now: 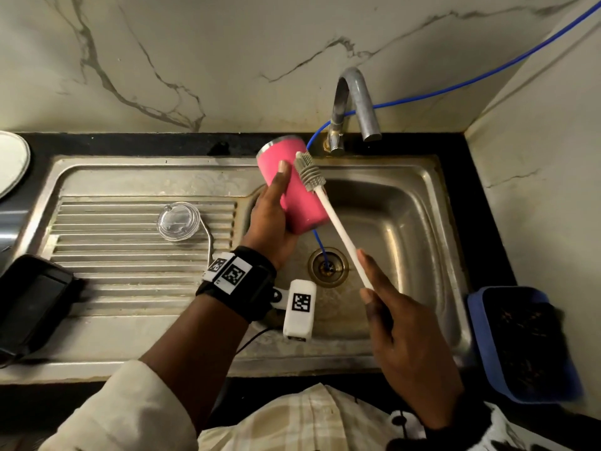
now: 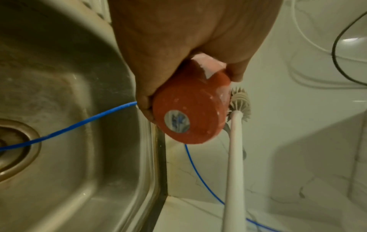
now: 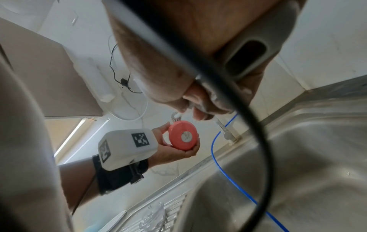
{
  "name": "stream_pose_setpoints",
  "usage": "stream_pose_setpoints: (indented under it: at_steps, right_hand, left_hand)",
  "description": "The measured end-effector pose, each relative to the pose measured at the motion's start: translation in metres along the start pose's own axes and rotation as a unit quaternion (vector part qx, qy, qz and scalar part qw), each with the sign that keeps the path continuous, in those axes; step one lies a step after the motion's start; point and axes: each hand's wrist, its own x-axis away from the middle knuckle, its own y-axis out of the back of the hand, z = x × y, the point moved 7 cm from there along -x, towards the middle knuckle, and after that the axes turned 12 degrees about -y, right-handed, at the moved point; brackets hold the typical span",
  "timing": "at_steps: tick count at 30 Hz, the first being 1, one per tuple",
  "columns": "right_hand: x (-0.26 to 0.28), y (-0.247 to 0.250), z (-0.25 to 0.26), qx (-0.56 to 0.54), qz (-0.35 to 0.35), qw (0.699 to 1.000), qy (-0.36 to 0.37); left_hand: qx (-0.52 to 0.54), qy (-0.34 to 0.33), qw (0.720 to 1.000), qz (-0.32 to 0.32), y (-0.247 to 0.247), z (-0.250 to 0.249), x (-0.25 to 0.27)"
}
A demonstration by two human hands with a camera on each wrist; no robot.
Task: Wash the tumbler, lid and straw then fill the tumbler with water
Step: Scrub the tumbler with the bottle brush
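Sticker [image 2: 177, 120] on tumbler [image 2: 190, 106] base shows only from wrist views

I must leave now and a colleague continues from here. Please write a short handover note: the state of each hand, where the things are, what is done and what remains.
Left hand: grips the pink metal tumbler, tilted over the steel sink, base toward the person.
Right hand: holds the white long-handled brush with grey bristles; the bristle head lies against the tumbler's outer wall near its rim.
The clear plastic lid and bent metal straw lie on the ribbed drainboard.
The curved tap shows no running water.
Done: cannot tell; tumbler scrubbing looks under way.
Left: finish the tumbler, wash lid and straw, rinse, fill the tumbler.
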Motion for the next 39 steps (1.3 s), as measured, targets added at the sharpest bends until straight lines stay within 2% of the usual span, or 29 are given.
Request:
stream_pose_setpoints:
  at_steps: [6,13,19,26,32,39]
  right_hand:
    - [0.016,-0.001,-0.006,0.015,0.01,1.0,0.0]
    - [0.004,-0.003,-0.005,0.014,0.014,1.0,-0.015]
    - [0.018,-0.003,-0.01,0.01,0.021,1.0,-0.017]
    - [-0.002,-0.003,-0.002,0.01,0.006,1.0,-0.006]
    - [0.018,-0.005,-0.014,0.006,0.016,1.0,-0.014]
    - [0.003,-0.001,-0.005,-0.005,-0.006,1.0,-0.017]
  left_hand:
    - [0.005,-0.033,0.997,-0.068,0.017,-0.008,-0.008]
    - [-0.017,-0.027,0.999,-0.039,0.003,-0.004,-0.001]
    - [-0.025,-0.053,0.995,-0.077,0.018,-0.019,-0.011]
    - [-0.018,-0.022,0.999,-0.042,0.003,-0.004,0.001]
    - [-0.009,-0.03,0.996,-0.078,0.015,-0.01,-0.004]
    - [-0.003,-0.018,0.998,-0.055,0.002,0.0,0.0]
